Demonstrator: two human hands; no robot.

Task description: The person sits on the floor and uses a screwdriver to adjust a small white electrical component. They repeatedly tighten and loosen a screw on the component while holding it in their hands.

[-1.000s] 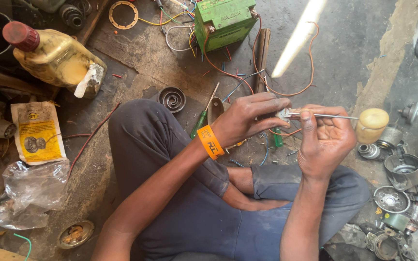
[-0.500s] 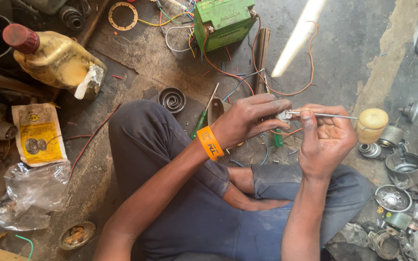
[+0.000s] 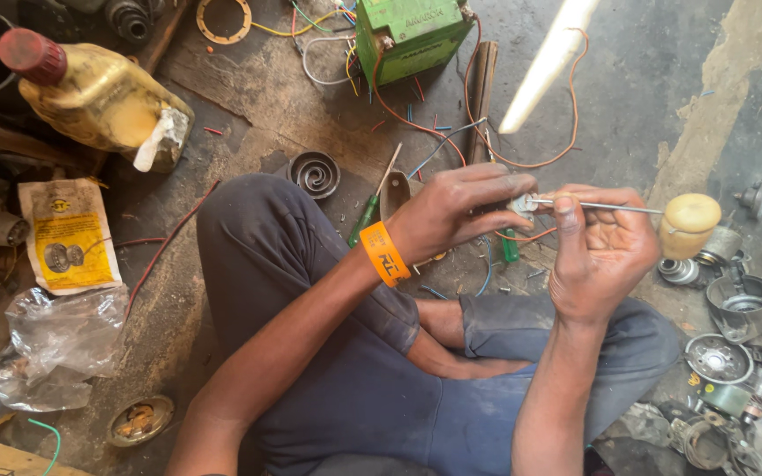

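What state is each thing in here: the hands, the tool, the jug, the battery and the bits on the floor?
left hand: pinching a small metal part
right hand: gripping screwdriver, shaft level, tip at the part
yellow jug: lying on its side, red cap on
green battery: wires attached
plastic bag: crumpled
green screwdriver: lying on floor

Small part pinched at left hand (image 3: pixel 451 211) fingertips: mostly covered, I cannot tell its kind. Screwdriver (image 3: pixel 615 209) tip hidden where it meets that part; shaft partly behind right hand (image 3: pixel 597 251) thumb. Green-handled tool (image 3: pixel 365 218) on floor: half concealed by wrist. Yellow jug (image 3: pixel 99 92): cap end near frame edge. Metal parts (image 3: pixel 734 353) at right: cropped, jumbled, I cannot sort them. Bright blurred streak (image 3: pixel 547 63) above: unidentifiable.
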